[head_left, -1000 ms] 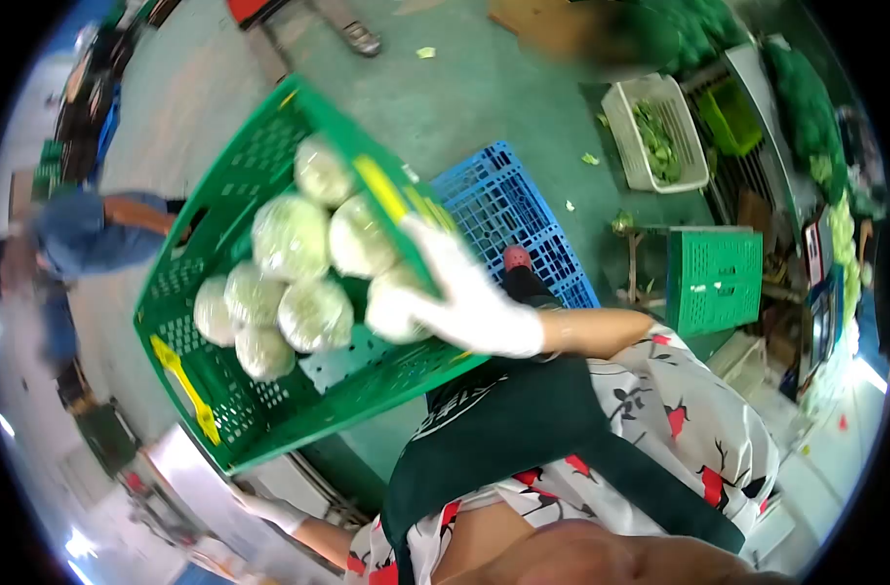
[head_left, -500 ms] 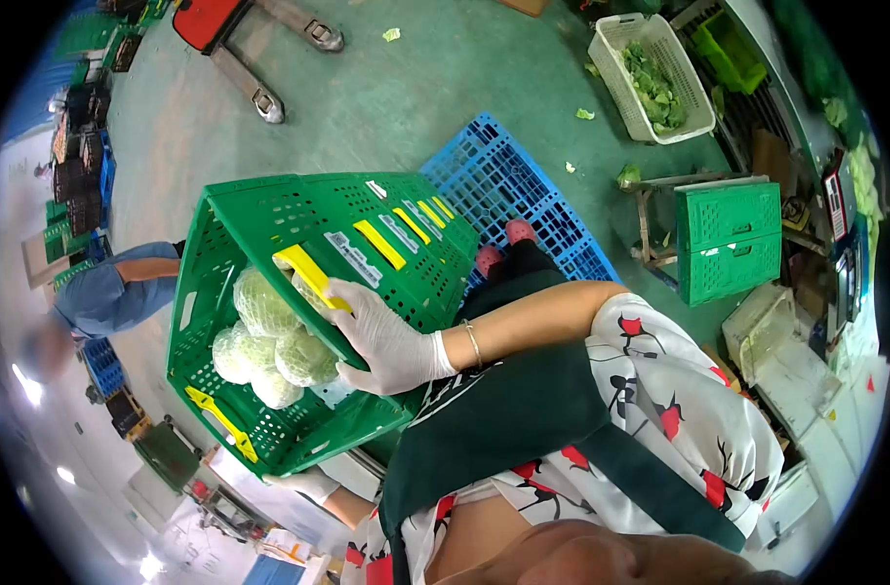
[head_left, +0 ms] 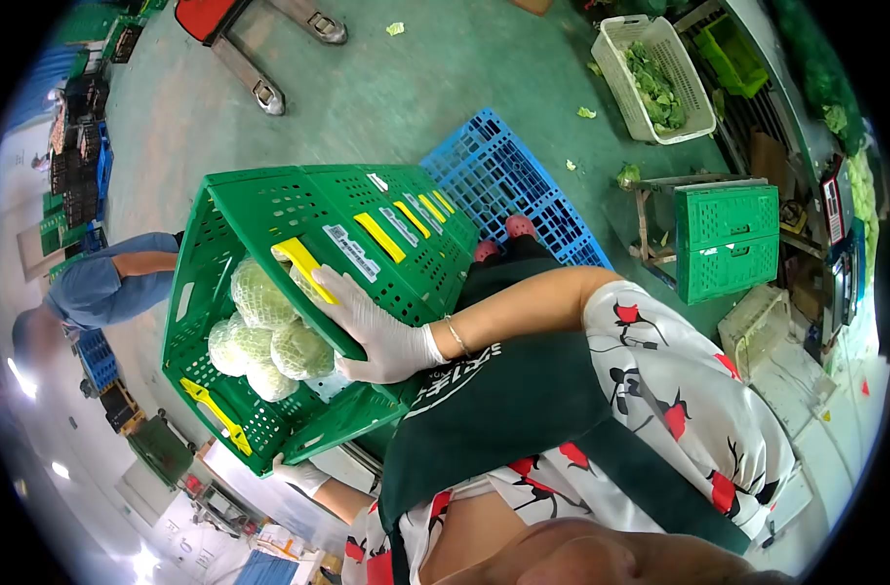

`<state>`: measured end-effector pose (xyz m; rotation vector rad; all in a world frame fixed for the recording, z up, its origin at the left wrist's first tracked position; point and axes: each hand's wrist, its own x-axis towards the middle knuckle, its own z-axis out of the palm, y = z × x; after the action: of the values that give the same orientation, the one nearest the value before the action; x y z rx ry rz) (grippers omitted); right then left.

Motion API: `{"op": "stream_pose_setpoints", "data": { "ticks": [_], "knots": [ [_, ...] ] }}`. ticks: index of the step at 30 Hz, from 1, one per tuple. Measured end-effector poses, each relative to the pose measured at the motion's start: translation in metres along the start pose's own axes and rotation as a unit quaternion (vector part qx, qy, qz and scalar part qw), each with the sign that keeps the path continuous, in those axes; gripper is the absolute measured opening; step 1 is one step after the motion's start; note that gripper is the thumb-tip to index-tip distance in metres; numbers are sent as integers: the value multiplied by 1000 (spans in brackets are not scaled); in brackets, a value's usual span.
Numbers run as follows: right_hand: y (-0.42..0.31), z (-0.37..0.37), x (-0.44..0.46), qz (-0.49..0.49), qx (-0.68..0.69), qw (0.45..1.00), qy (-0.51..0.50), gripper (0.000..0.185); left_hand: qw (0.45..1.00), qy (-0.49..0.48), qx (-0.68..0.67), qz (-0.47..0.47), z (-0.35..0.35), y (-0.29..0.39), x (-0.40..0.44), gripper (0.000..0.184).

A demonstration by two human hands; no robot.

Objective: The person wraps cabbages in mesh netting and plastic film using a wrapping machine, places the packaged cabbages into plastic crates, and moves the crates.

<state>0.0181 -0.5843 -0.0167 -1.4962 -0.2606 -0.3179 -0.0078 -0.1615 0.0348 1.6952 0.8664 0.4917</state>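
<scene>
Fingers (head_left: pixel 336 292) of the gloved right hand (head_left: pixel 391 338) are spread against the yellow handle (head_left: pixel 305 271), thumb apart near the rim; the left hand (head_left: pixel 301 476), down at seven o'clock, touches the bottom corner, and I can't tell whether its fingers are closed. There's the green crate (head_left: pixel 266 219) at nine o'clock, atop other stacked crates (head_left: pixel 417 265): stiff plastic, probably heavy with those round cabbages (head_left: pixel 264 336) and smooth enough to slip, so the handle looks the surest hold. Firm heads, I'd say, yet easily bruised. Over towards one o'clock, a white basket (head_left: pixel 696 90) carries loose green leaves (head_left: pixel 654 88); a blue pallet (head_left: pixel 523 183) lies at twelve.
</scene>
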Motion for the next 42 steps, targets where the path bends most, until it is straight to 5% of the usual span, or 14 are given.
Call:
{"op": "stream_pose_setpoints", "data": {
  "ticks": [16, 42],
  "knots": [
    [-17, -12, -3, 66, -58, 995, -39, 87, 999, -29, -11, 32, 15, 14, -22, 56],
    [-9, -14, 8, 33, -73, 993, -83, 91, 999, -20, -11, 25, 11, 0, 0, 59]
  ]
}}
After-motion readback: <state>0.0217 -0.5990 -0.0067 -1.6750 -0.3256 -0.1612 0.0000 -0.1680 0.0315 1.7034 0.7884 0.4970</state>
